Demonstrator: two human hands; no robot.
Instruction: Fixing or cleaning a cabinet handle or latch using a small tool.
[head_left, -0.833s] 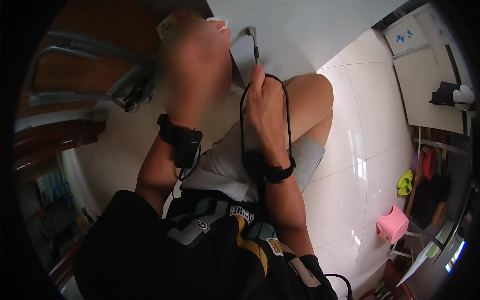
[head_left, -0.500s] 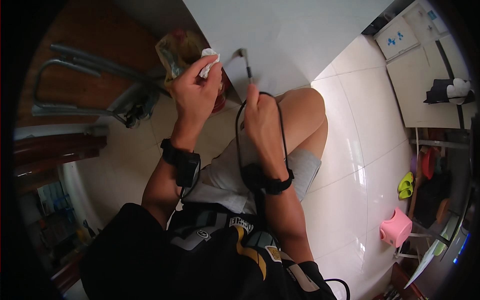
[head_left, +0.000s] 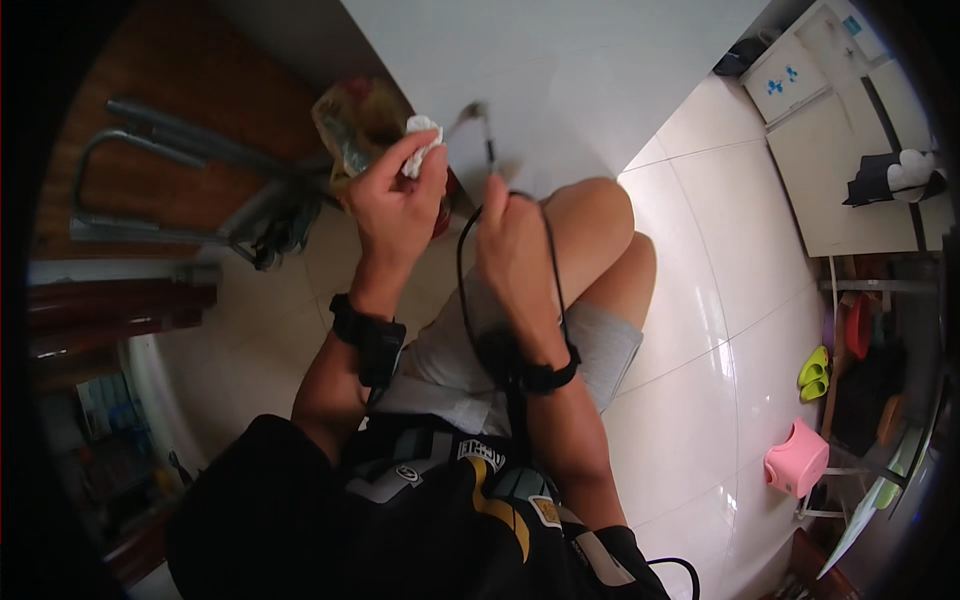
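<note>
Left hand [head_left: 395, 200] raised beside the edge of the white tabletop [head_left: 560, 70], fingers pinched shut on a crumpled white tissue wad [head_left: 424, 145]. Clear crinkled plastic bag [head_left: 352, 128] with brownish contents just behind that hand, contact not discernible. Right hand [head_left: 515, 250] closed around a thin dark metal tool [head_left: 487, 135], tip angled up against the tabletop underside or edge. Black cable [head_left: 462, 290] looped around the right hand and down to the black wrist strap [head_left: 545, 375]. Bare knee [head_left: 590, 215] directly beside right hand. Grey metal chair frame [head_left: 160, 180] at left; pink plastic stool [head_left: 796, 458] on glossy white tile floor [head_left: 700, 300], well apart at right.
</note>
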